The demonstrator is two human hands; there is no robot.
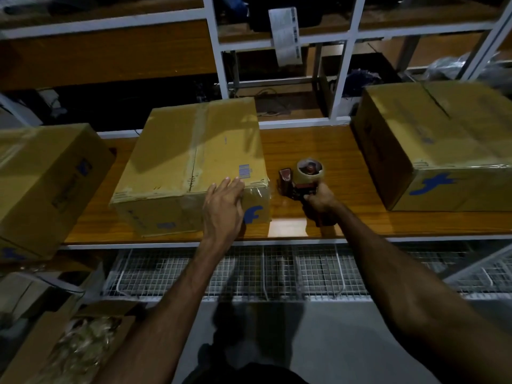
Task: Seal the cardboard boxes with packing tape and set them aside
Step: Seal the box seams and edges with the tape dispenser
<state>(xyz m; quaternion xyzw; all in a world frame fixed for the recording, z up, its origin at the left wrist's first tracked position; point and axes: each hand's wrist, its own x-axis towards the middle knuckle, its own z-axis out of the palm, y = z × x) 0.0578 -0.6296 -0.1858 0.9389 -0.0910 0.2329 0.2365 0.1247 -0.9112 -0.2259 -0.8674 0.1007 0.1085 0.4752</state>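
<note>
A closed cardboard box [191,159] with tape along its centre seam sits in the middle of the wooden table [310,151]. My left hand [223,206] lies with straight fingers over the box's near right top edge and front face. Just right of that box, my right hand [321,200] grips the handle of a red tape dispenser [300,178] carrying a roll of clear tape, close above the tabletop. A second box [437,139] stands at the right of the table. A third box [41,184] overhangs the table's left end.
A white metal rack [343,59] with shelves rises behind the table, a label strip [286,34] hanging from it. A wire mesh shelf [249,270] runs below the table edge. An open carton with packing filler [72,345] stands on the floor at lower left.
</note>
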